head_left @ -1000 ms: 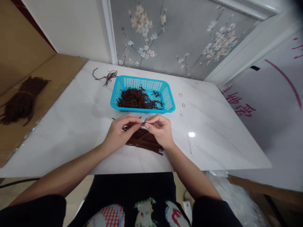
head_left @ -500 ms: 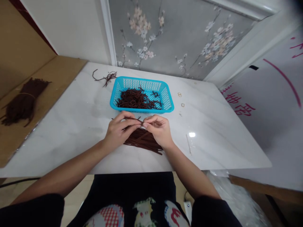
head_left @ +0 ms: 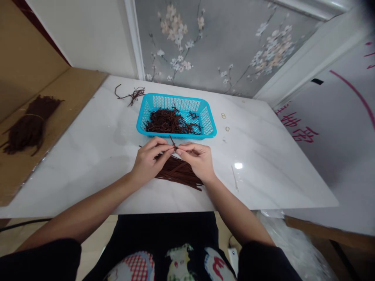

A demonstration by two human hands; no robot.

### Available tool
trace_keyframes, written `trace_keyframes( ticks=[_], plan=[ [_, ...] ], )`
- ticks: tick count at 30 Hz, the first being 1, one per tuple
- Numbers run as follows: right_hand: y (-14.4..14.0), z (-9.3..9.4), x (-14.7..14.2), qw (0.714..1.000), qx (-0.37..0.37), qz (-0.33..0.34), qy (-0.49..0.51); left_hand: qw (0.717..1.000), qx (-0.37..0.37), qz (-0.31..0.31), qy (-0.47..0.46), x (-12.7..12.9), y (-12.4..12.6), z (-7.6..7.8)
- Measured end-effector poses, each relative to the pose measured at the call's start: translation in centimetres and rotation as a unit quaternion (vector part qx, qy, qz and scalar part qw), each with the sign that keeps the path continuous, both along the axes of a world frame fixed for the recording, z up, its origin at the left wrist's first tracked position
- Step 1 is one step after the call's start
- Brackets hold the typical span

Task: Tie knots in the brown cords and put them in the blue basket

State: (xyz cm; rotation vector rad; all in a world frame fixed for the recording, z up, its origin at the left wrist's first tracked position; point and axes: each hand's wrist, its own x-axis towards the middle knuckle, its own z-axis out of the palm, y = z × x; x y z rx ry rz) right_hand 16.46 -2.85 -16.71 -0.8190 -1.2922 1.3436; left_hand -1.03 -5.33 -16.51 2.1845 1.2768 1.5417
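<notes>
Between my two hands is a thin dark brown cord (head_left: 173, 143), crossed or knotted at the fingertips, with one end sticking up. My left hand (head_left: 150, 156) pinches it from the left, and my right hand (head_left: 197, 158) pinches it from the right; both are closed. Beneath them on the table lies a bundle of straight brown cords (head_left: 180, 174), partly covered by my hands. Just beyond my fingers stands a blue plastic basket (head_left: 176, 136) with a heap of short, knotted-looking brown cord pieces (head_left: 166, 121) in it.
Loose brown cords (head_left: 136, 94) lie left of the basket. A banded brown bundle (head_left: 27, 125) rests on cardboard (head_left: 73, 88) at the left. Small rubber bands (head_left: 223, 116) and a thin pale strip (head_left: 234, 177) are on the white table (head_left: 272, 164) at the right.
The cord end between my fingertips now points up more steeply. My hands stay close together in nearly the same place, with the fingertips slightly higher.
</notes>
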Motion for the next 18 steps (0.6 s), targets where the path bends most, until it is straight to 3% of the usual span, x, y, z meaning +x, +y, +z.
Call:
trace_keyframes(
  ticks=[6, 10, 12, 18],
  plan=[
    [0.08, -0.32, -0.13, 0.996, 0.071, -0.011, -0.045, 1.000, 0.016, 0.023, -0.012, 0.15, -0.09, 0.17],
    [-0.17, -0.24, -0.21, 0.974, 0.144, -0.102, -0.139, 0.999, 0.012, 0.048, -0.011, 0.29, 0.11, 0.00],
    [-0.40, -0.19, -0.34, 0.971, 0.134, -0.122, -0.155, 0.998, 0.007, 0.057, -0.016, 0.45, 0.18, -0.08],
    [-0.82, -0.33, -0.85, 0.996, 0.014, -0.071, -0.054, 0.996, -0.035, 0.060, -0.060, 0.82, 0.00, -0.21]
  ],
)
